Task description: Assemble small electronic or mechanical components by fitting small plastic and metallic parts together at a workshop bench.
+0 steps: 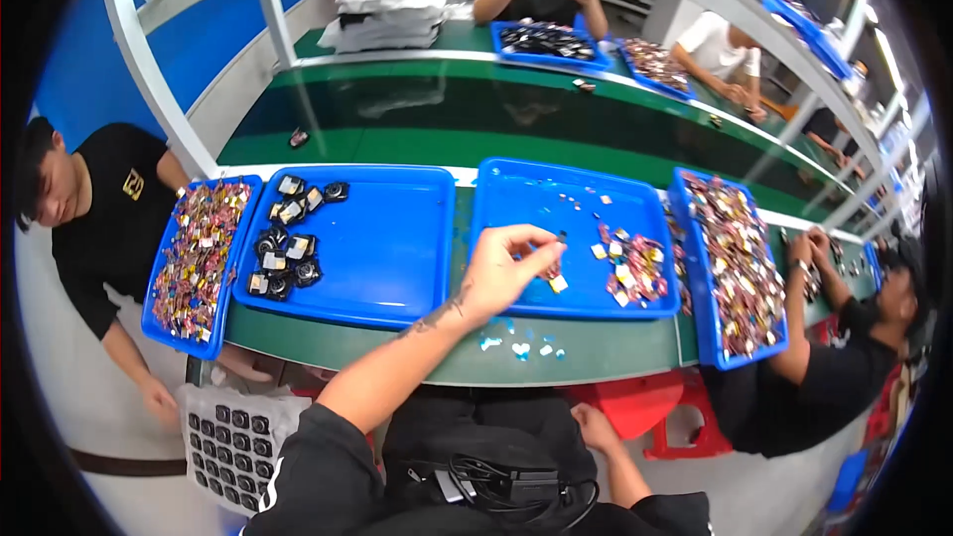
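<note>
My left hand (508,266) reaches over the right-hand blue tray (516,179), thumb and forefinger pinched together. A tiny dark piece (562,236) shows at the fingertips. Just under the fingers is a small part with a pale square and reddish wire (557,284); whether the hand holds it is unclear. Several similar small wired parts (638,271) lie heaped in that tray's right half. My right hand (596,429) hangs low beside my right thigh, near a red stool (630,407); its fingers are too small and partly hidden to read.
Black square modules (288,256) sit in the left blue tray (397,308). Heaped bins of wired parts flank both trays (199,258) (737,268). Film scraps (521,349) lie on the green table edge. A foam tray of black modules (230,452) stands lower left. Co-workers sit around.
</note>
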`<state>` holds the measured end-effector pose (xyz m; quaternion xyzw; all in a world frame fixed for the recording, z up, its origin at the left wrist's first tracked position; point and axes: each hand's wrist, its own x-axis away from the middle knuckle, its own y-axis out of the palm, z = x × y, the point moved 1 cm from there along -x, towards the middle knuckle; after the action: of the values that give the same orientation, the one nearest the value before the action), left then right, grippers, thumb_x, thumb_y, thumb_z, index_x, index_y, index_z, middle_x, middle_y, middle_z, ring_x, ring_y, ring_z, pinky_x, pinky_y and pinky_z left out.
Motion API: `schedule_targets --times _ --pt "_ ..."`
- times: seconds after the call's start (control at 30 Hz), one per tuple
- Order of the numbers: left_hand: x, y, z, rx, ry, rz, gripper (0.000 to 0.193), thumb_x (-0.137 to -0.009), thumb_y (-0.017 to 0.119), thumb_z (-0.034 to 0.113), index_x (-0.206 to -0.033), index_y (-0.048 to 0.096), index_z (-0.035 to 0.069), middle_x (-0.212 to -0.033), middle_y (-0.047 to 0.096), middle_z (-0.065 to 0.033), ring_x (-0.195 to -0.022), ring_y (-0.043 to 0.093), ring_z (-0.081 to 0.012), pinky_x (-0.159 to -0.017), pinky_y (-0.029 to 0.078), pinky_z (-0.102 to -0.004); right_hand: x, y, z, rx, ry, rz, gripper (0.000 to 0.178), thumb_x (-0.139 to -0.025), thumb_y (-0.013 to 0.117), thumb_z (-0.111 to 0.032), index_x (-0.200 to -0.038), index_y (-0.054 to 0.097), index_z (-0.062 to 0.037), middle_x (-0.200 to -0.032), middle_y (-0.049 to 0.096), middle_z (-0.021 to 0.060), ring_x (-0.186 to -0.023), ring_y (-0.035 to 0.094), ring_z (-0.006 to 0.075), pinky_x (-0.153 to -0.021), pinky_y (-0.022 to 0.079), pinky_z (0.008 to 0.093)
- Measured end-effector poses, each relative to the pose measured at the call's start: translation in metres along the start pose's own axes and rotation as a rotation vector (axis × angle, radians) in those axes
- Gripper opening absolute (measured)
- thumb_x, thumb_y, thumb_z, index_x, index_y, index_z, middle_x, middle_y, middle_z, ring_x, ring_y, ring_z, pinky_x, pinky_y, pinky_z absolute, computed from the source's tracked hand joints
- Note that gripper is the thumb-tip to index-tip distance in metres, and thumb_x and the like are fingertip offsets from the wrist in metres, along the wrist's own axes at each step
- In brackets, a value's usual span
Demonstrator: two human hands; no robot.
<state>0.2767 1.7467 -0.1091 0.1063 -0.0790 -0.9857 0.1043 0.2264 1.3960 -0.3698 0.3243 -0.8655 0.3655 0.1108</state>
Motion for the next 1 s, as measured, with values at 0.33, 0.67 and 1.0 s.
schedule_targets --times 0.33,0.67,1.0 --pt "0.008 0.019 0.009 -0.091 0.113 -0.242 0.016 -0.087 0.067 0.011 -0.094 0.069 -0.003 -0.077 0.068 -0.0062 -0.068 0.063 -0.0078 -0.064 0.05 -0.0221 0.026 -0.147 -0.313 -0.337 -0.666 0.404 0.016 -0.091 0.06 -0.008 -0.105 0.064 0.0005 -0.09 0.065 0.0052 -0.078 0.059 0.0079 -0.065 0.048 0.0228" --pt "0.013 0.019 0.004 -0.235 0.061 -0.209 0.013 -0.088 0.066 0.009 -0.094 0.07 -0.001 -0.08 0.068 -0.0049 -0.073 0.064 -0.0086 -0.065 0.05 -0.0217 -0.027 -0.15 -0.316 -0.692 -0.524 0.118 0.014 -0.09 0.064 -0.011 -0.092 0.063 0.0021 -0.083 0.065 0.0055 -0.074 0.063 0.0101 -0.065 0.057 0.0232" --pt "0.001 -0.005 0.008 -0.392 0.026 -0.096 0.011 -0.084 0.07 0.012 -0.089 0.071 0.002 -0.077 0.067 -0.0013 -0.06 0.051 -0.0031 -0.054 0.041 -0.0218 -0.068 -0.138 -0.329 -0.53 -0.564 -0.038 0.023 -0.097 0.054 -0.021 -0.085 0.059 -0.0017 -0.071 0.054 -0.002 -0.064 0.049 0.0053 -0.058 0.041 0.0216"
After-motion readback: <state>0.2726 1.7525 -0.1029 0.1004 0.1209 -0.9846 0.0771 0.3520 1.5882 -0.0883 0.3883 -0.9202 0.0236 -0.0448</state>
